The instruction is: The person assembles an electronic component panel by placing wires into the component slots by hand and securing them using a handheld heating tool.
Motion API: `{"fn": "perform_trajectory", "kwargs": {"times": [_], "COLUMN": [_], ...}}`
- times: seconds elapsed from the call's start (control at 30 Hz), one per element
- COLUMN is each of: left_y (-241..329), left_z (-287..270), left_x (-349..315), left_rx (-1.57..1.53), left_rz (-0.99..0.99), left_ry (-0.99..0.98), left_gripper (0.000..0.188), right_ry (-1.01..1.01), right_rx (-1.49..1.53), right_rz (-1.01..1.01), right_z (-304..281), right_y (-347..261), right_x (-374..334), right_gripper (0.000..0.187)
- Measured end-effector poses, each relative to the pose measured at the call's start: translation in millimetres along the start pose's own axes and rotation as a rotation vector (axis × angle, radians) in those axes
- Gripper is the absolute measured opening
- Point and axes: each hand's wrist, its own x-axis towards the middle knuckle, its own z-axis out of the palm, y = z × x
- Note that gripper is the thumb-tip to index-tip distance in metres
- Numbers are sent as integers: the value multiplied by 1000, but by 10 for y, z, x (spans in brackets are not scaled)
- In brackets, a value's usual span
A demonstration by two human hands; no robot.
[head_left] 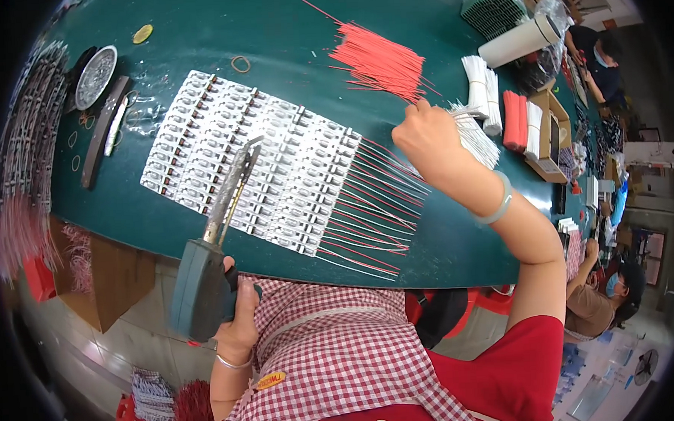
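Observation:
My left hand (242,314) is closed round the handle of a dark green soldering gun (194,288), whose metal tip hangs above a panel of small white modules (236,132). The modules lie in rows, and thin red and white wires (382,208) stick out from the panel's right edge. My right hand (427,135) is closed at the near end of a loose pile of red wires (379,58). Its fingertips are bunched, and whatever is between them is too small to make out. Loose white wires (478,138) lie just right of that hand.
Bundled white wires (482,87), red bundles (515,118) and a cardboard box (551,156) stand right, near a white cylinder (518,41). An oval dish (96,76) and a dark bar (104,134) lie left, beside hanging wired strips (29,134). Co-workers (601,56) sit far right.

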Motion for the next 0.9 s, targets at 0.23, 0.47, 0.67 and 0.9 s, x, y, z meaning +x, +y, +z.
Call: {"fn": "perform_trajectory", "kwargs": {"times": [0.23,0.47,0.67,0.9], "left_y": [101,-15,30,58], "left_z": [58,133,270,408], "left_x": [139,422,513,634], "left_rx": [-62,274,290,361], "left_rz": [-87,56,-102,-230], "left_ry": [13,-149,-157,-87], "left_gripper": [50,52,46,18], "right_ry": [65,811,793,689], "right_rx": [192,901,860,825], "right_rz": [20,198,219,157], "right_z": [53,135,261,206], "right_y": [11,-605,-850,-829], "right_x": [97,454,526,463], "right_gripper": [8,25,29,37]}}
